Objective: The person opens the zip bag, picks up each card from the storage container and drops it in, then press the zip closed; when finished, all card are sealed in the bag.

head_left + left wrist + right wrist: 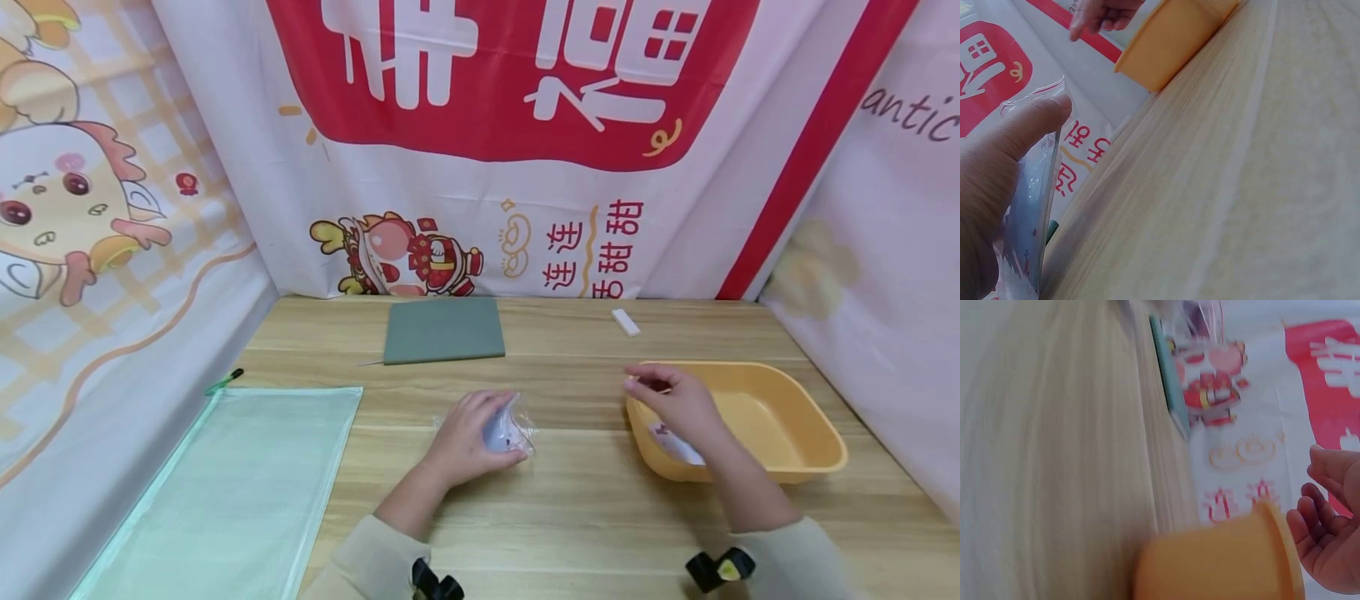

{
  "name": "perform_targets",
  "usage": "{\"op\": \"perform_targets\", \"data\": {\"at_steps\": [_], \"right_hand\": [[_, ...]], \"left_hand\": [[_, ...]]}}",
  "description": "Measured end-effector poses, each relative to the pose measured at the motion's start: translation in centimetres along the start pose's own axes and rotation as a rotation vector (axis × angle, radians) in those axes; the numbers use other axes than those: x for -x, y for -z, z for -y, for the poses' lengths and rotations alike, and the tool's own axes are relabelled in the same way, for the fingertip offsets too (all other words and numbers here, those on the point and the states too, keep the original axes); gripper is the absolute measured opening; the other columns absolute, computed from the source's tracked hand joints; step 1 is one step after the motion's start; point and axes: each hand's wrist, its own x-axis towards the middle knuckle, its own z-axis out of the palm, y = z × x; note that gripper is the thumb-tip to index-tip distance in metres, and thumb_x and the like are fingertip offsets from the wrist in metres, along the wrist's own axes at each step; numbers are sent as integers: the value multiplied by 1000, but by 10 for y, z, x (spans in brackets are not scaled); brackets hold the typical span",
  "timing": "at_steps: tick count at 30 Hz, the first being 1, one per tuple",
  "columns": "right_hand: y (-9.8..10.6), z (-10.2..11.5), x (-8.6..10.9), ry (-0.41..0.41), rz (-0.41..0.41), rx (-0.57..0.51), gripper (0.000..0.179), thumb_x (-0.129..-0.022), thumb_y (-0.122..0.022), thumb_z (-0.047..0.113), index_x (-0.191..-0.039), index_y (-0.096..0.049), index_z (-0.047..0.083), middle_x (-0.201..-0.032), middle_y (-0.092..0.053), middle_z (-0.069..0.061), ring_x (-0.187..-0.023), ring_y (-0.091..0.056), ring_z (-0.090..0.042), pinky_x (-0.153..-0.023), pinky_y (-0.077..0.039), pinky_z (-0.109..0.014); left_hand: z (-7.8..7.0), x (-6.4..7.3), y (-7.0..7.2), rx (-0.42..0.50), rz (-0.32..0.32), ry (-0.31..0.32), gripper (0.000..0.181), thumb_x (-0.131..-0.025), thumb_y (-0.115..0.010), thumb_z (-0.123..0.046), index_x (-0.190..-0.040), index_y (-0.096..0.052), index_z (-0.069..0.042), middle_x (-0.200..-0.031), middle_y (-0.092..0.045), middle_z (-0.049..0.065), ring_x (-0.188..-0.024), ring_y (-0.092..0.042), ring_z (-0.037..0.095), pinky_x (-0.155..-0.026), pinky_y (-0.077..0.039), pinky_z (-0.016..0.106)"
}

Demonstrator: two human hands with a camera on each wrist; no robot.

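My left hand grips a clear plastic bag over the middle of the table, with a flat light-blue item inside it. In the left wrist view the thumb lies along the upper part of the bag, which stands on edge there. My right hand is above the left rim of a yellow basin, its fingers loosely bent and holding nothing, as the right wrist view also shows. Inside the basin, partly hidden by that hand, lies a white item with purple print.
A grey-green notebook lies at the back of the wooden table. Further right is a small white block. A pale green mesh bag with a cord toggle spreads over the left side. Printed cloths hang around the table.
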Motion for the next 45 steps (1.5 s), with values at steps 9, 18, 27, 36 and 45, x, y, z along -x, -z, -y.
{"op": "perform_targets", "data": {"at_steps": [9,18,27,36,45], "right_hand": [[54,-57,-16,-99,150,238,58,-94,-61,44,-132,-58,1,-119,-61,-24,-99,-55,-30,-73,-47,-29],[72,-93,-12,-131,291,309,59,-87,-72,36,-127,-58,-6,-123,-55,-34,-103,-55,-40,-86,-51,-52],[74,-108,-10,-171,416,368,77,-76,-80,45,-132,-55,-3,-128,-52,-36,-102,-52,-38,-88,-45,-58],[69,-114,-10,-156,384,414,71,-75,-81,44,-126,-59,-1,-125,-52,-35,-100,-49,-38,-90,-44,-60],[68,-113,-11,-144,369,392,57,-77,-81,38,-111,-57,-1,-91,-55,-10,-87,-51,-24,-70,-39,-32]], "left_hand": [[-1,0,0,7,5,10,82,-72,-79,-50,-142,-51,-18,-138,-56,5,-128,-51,25,-109,-41,50],[0,0,-1,10,11,20,82,-73,-79,-50,-143,-50,-19,-138,-56,5,-129,-50,25,-110,-39,51],[-2,0,0,22,0,7,82,-72,-80,-49,-142,-51,-17,-138,-56,7,-128,-50,27,-109,-40,52],[-2,0,0,11,16,19,82,-73,-79,-50,-143,-50,-17,-139,-55,6,-129,-50,26,-110,-40,52],[-2,0,2,13,19,18,83,-73,-78,-51,-143,-50,-15,-139,-55,7,-129,-50,28,-109,-39,53]]}}
